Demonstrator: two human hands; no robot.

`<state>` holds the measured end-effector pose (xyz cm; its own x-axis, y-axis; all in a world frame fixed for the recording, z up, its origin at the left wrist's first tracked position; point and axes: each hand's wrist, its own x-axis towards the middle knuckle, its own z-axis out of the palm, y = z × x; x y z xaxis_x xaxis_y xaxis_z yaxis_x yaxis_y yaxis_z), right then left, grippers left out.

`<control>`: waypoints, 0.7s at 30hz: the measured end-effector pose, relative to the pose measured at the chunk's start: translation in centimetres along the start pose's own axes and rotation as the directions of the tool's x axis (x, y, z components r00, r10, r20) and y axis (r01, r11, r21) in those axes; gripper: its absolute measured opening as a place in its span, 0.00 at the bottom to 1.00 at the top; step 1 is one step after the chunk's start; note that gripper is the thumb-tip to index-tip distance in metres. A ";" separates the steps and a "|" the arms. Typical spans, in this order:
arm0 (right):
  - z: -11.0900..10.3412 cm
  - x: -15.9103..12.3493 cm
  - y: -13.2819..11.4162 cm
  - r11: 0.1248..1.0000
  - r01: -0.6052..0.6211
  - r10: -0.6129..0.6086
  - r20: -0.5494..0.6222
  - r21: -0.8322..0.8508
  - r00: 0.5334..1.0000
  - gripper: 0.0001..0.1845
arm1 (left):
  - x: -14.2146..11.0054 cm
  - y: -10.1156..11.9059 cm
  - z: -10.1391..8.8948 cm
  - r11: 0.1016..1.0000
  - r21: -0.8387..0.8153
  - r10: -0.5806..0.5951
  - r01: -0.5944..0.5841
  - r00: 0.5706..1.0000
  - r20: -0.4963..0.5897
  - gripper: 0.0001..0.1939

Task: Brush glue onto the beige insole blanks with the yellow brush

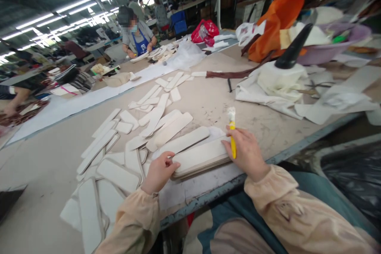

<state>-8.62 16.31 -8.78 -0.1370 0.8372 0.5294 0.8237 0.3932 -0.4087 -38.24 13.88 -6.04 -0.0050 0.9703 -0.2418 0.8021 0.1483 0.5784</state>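
My right hand (245, 149) is closed round a brush (233, 135) with a yellow handle. The brush points up and away, its bristles coated in white. Fingers of that hand also rest at the right end of a stack of long off-white strips (201, 156) with rounded corners, near the table's front edge. At the stack's left end, my left hand (159, 170) pinches the top strip between thumb and fingers. Just behind the stack lies another single strip (186, 141). Many loose strips (119, 174) of similar shape are heaped to the left.
More strips (175, 81) lie farther back. To the right stand a white bundle with a black cone-shaped nozzle (293, 49), an orange bag (268, 27) and a purple basin (336, 47). A co-worker in a blue apron (139, 43) works across the table. The table's metal edge (205, 202) runs before me.
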 end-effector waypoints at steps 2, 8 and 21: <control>0.0 -0.3 -1.7 0.995 0.089 -0.090 0.015 0.042 0.996 0.08 | 0.1 -0.2 0.0 1.000 0.010 0.005 -0.005 1.000 0.009 0.18; 2.4 -2.2 -6.8 0.929 0.281 -0.338 0.240 0.240 0.910 0.13 | 0.4 -0.9 0.2 1.000 0.015 0.015 -0.015 1.000 0.023 0.22; 0.3 -3.0 0.2 0.995 0.000 -0.013 0.139 0.097 0.990 0.15 | 0.5 -1.3 0.4 0.999 0.027 0.032 -0.032 0.999 -0.001 0.20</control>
<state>-8.22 14.02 -10.70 -0.2227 0.8766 0.4266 0.7665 0.4278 -0.4789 -39.05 14.14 -7.23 0.0200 0.9747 -0.2228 0.8176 0.1123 0.5647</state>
